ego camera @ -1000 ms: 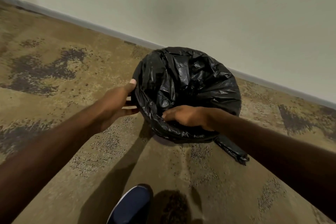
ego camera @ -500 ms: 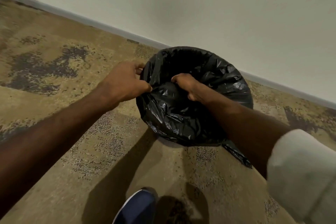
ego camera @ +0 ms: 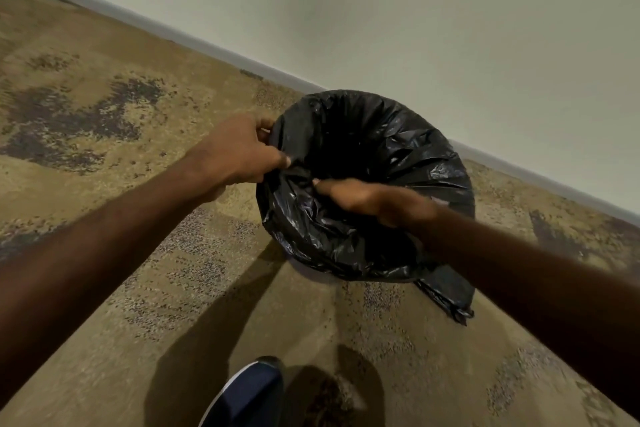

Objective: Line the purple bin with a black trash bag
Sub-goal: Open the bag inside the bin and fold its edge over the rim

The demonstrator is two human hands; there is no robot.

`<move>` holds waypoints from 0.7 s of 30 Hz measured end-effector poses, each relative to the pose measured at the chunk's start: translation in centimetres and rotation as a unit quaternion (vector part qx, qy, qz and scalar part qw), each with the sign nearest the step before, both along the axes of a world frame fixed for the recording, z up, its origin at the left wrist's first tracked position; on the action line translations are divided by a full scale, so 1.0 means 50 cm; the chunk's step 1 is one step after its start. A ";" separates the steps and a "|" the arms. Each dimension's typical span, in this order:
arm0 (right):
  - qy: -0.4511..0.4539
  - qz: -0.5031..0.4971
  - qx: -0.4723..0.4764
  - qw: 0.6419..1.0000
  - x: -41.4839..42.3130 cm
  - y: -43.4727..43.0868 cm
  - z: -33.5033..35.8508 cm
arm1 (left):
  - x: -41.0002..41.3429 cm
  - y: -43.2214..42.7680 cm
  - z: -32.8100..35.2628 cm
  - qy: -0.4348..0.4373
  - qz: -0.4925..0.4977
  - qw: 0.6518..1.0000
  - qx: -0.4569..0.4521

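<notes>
so the black trash bag (ego camera: pixel 367 191) sits on the carpet (ego camera: pixel 104 218) near the wall (ego camera: pixel 450 28), draped over the bin so the purple is hidden; left hand (ego camera: pixel 239 149) is pinching the bag's left rim; right hand (ego camera: pixel 363 199) is blurry, fingers closed on a fold at the near edge; a shoe (ego camera: pixel 249 395) pokes in below

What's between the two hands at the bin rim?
Head view: only a gathered fold of the black trash bag spans the gap between left hand and right hand; both pinch it.
</notes>
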State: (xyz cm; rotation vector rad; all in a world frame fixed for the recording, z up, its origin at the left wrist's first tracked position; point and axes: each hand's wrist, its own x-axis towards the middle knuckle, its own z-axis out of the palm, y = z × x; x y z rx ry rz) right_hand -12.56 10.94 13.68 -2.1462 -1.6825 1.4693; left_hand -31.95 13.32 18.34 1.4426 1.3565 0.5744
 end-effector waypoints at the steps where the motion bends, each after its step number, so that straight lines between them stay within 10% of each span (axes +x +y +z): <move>1: -0.029 0.055 -0.029 0.998 -0.011 -0.001 -0.013 | 0.004 0.002 0.000 0.013 -0.006 1.000 0.005; 6: -0.117 0.214 -0.078 0.967 -0.021 0.007 -0.054 | 0.009 0.001 -0.006 0.043 -0.015 0.999 0.021; 10: -0.171 0.195 0.083 0.962 0.023 0.016 -0.002 | 0.008 -0.001 -0.008 0.045 -0.006 0.999 0.030; 14: -0.356 0.268 0.384 0.809 0.137 0.012 0.042 | 0.009 -0.001 -0.011 0.116 -0.025 0.990 0.082; 21: -0.541 0.486 0.194 0.659 0.225 0.023 -0.059 | 0.062 -0.006 -0.036 0.249 -0.158 0.926 0.235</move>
